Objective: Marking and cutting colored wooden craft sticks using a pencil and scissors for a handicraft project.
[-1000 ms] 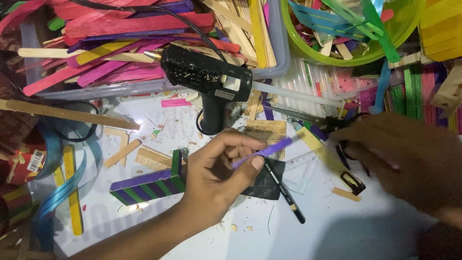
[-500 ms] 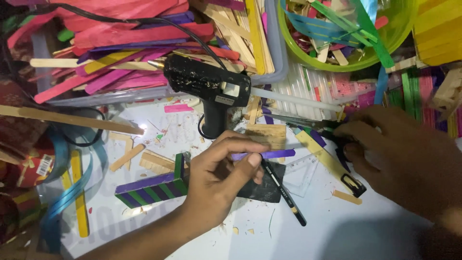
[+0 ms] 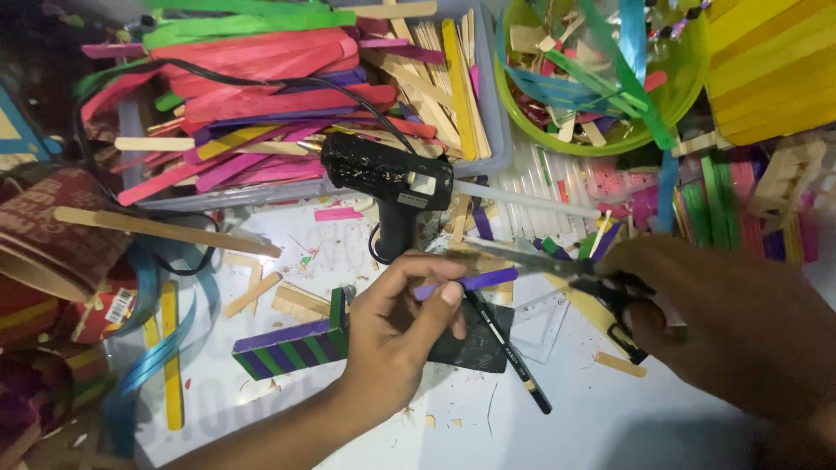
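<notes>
Clearly the purple craft stick is the centre of things: it lies level just above the middle of the worktop, pinched at one end between the thumb and fingers of the left hand, with its free end pointing toward the scissors. The right hand is closed through the dark scissor handles, and the blurred blades reach in over the stick from the right; whether they are parted or closed on it I cannot tell. To cut well here, I judge the stick should be kept flat and square to the blades, pinched close to the cut so it does not twist, with the thumb clear of the blade line. A firm single squeeze looks wiser than nibbling, since thin wood may splinter. Under the left hand lies a dark pad, and a black pencil slants across it. Just left sits a purple-and-green striped panel of joined sticks. Behind, a black glue gun stands on the worktop with its cord trailing over a grey tray heaped with coloured sticks. A green bowl of offcuts sits at the upper right.
</notes>
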